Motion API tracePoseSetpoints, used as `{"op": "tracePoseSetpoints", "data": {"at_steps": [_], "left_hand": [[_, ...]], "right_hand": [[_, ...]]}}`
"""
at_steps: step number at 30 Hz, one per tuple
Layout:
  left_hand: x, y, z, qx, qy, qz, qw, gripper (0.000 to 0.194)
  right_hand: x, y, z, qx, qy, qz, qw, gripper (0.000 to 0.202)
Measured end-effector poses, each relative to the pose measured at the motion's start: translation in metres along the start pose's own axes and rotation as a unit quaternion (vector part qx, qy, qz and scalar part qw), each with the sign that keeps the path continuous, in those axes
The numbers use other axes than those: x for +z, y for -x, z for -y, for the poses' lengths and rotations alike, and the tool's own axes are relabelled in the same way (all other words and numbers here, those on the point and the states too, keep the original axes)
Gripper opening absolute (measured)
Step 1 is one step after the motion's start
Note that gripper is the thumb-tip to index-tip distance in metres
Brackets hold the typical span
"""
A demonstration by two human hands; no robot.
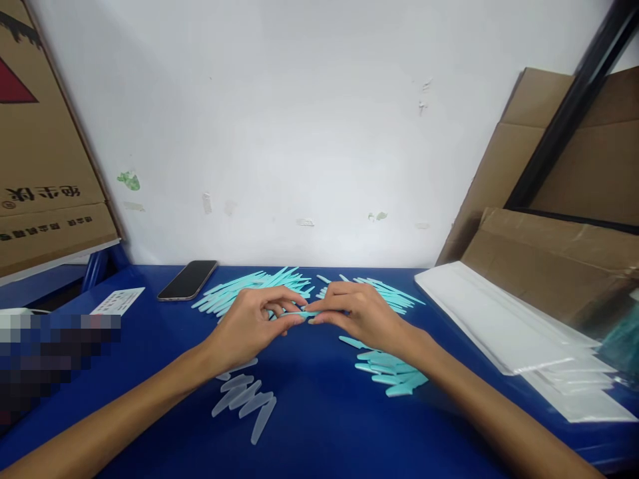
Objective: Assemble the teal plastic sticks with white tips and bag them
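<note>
My left hand [259,322] and my right hand [357,311] meet over the middle of the blue table. Between their pinched fingertips is a slim turquoise stick [294,313], held at both ends; the fingers cover much of it. Behind my left hand lies a heap of similar turquoise sticks [224,291], and another pile [394,293] fans out behind my right hand. Close to my right forearm rests a smaller group of turquoise pieces [387,366]. Several flat, translucent tapered pieces [249,399] are scattered below my left wrist.
A phone [188,280] and a printed card [118,301] lie at the left. White plastic sleeves [489,319] are stacked at the right, beside folded cardboard [554,259]. A large carton [44,146] stands at far left; a white wall [319,133] closes the back.
</note>
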State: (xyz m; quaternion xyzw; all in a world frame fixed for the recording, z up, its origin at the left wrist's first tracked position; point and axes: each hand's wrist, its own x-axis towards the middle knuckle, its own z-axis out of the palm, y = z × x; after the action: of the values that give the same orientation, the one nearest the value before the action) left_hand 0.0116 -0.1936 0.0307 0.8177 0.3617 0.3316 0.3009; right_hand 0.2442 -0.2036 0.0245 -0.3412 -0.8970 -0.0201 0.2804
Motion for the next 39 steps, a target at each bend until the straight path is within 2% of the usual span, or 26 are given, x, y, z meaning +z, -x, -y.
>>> {"op": "tracePoseSetpoints", "data": {"at_steps": [3, 5, 6, 8, 9, 12, 15, 19, 22, 26, 27, 29, 31, 33, 36, 39], "left_hand": [[-0.009, -0.004, 0.001, -0.009, -0.066, 0.018, 0.998, 0.038], [-0.022, -0.007, 0.002, -0.011, -0.145, 0.017, 0.989, 0.038], [-0.030, -0.009, 0.003, -0.009, -0.175, 0.039, 0.984, 0.037], [-0.048, -0.010, 0.006, -0.021, -0.210, 0.144, 0.967, 0.035], [-0.056, -0.010, 0.008, -0.035, -0.222, 0.177, 0.958, 0.033], [-0.072, -0.007, 0.014, -0.107, -0.233, 0.249, 0.934, 0.028], [-0.074, -0.002, 0.019, -0.162, -0.225, 0.291, 0.916, 0.030], [-0.068, 0.000, 0.019, -0.164, -0.228, 0.296, 0.913, 0.021], [-0.064, 0.000, 0.018, -0.159, -0.227, 0.305, 0.911, 0.016], [-0.062, 0.000, 0.015, -0.149, -0.240, 0.297, 0.912, 0.015], [-0.061, 0.000, 0.014, -0.144, -0.245, 0.290, 0.914, 0.015], [-0.060, -0.002, 0.011, -0.131, -0.247, 0.273, 0.920, 0.015], [-0.058, -0.003, 0.009, -0.114, -0.239, 0.255, 0.930, 0.017], [-0.056, -0.004, 0.009, -0.091, -0.232, 0.233, 0.940, 0.020], [-0.050, -0.006, 0.011, -0.050, -0.232, 0.195, 0.952, 0.024], [-0.042, -0.006, 0.012, -0.012, -0.248, 0.166, 0.954, 0.028]], "right_hand": [[-0.009, -0.002, 0.000, 0.015, 0.018, 0.020, 1.000, 0.031], [-0.016, -0.002, -0.005, 0.045, 0.043, 0.021, 0.998, 0.034], [-0.020, -0.002, -0.009, 0.064, 0.062, 0.023, 0.996, 0.035], [-0.027, 0.000, -0.019, 0.106, 0.109, 0.033, 0.988, 0.037], [-0.030, 0.001, -0.026, 0.127, 0.133, 0.042, 0.982, 0.037], [-0.036, 0.006, -0.045, 0.185, 0.189, 0.072, 0.962, 0.033], [-0.034, 0.010, -0.061, 0.220, 0.195, 0.099, 0.951, 0.032], [-0.024, 0.014, -0.072, 0.213, 0.165, 0.128, 0.955, 0.032], [-0.021, 0.015, -0.075, 0.196, 0.167, 0.115, 0.959, 0.031], [-0.037, 0.015, -0.069, 0.216, 0.129, 0.110, 0.961, 0.029], [-0.044, 0.015, -0.065, 0.229, 0.099, 0.129, 0.960, 0.028], [-0.057, 0.016, -0.057, 0.249, 0.010, 0.214, 0.944, 0.028], [-0.064, 0.018, -0.046, 0.269, -0.066, 0.316, 0.908, 0.030], [-0.064, 0.019, -0.037, 0.293, -0.100, 0.375, 0.874, 0.033], [-0.053, 0.018, -0.029, 0.305, -0.103, 0.376, 0.869, 0.031], [-0.041, 0.015, -0.029, 0.269, -0.133, 0.381, 0.875, 0.029]]}}
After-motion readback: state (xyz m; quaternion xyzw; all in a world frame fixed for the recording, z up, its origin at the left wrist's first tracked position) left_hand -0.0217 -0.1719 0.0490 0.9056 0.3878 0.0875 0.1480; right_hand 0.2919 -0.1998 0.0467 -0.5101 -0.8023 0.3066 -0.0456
